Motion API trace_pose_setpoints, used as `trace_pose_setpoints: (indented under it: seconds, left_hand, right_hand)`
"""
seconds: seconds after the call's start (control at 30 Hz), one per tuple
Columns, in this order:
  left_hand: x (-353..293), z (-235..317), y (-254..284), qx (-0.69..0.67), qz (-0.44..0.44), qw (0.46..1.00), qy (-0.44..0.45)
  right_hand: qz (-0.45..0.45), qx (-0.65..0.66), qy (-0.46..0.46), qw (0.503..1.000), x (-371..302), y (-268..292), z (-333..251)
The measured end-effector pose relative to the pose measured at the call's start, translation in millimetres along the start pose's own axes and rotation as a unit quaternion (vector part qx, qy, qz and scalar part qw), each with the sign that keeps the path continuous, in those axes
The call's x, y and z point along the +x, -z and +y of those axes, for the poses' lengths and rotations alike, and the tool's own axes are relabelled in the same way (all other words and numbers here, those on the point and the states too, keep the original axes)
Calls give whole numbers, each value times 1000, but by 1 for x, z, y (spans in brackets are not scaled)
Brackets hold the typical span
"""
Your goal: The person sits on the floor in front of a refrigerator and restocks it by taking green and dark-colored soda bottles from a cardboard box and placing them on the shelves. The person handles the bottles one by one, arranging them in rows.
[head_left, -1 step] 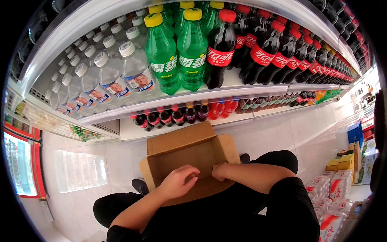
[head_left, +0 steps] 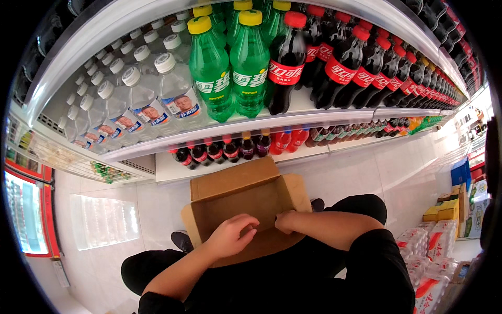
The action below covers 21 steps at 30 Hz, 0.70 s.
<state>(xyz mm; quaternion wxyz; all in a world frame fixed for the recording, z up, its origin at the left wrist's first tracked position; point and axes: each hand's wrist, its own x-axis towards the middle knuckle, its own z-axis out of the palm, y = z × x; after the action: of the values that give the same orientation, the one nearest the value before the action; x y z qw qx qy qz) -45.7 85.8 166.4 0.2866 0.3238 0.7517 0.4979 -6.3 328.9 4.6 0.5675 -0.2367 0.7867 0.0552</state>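
An open brown cardboard box [head_left: 235, 180] sits between my legs with its flaps folded outward, and no goods show inside. My left hand [head_left: 235, 232] hovers over the box's near left part, fingers loosely bent and thumb apart, holding nothing I can see. Over the right part of the box, my right hand [head_left: 285, 222] is closed, its fingers curled inward near the right wall. The fingertips are partly hidden; a small dark spot shows beside them, and I cannot make out what they hold.
Ahead, a shelf [head_left: 308, 116] carries clear bottles [head_left: 180, 99], green bottles [head_left: 210, 68] and dark cola bottles [head_left: 286, 63]. Smaller bottles [head_left: 214, 152] line the low shelf behind the box. Wrapped bottle packs [head_left: 439, 246] are stacked at right; a red-framed glass cooler [head_left: 26, 209] stands left.
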Motion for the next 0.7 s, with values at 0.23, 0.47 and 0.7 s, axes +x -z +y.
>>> trace_pose_setpoints:
  seconds: [0.23, 0.47, 0.7]
  left_hand:
    - [-4, 1, 0, 15, -19, 1000, -9]
    - [-8, -12, -4, 44, -10, 999, -11]
    - [-9, -29, -6, 105, 24, 994, 37]
  right_hand:
    - [45, 22, 11, 999, -19, 14, -1]
    - [173, 86, 29, 981, -14, 51, 25]
    - [253, 184, 75, 947, -106, 116, 25]
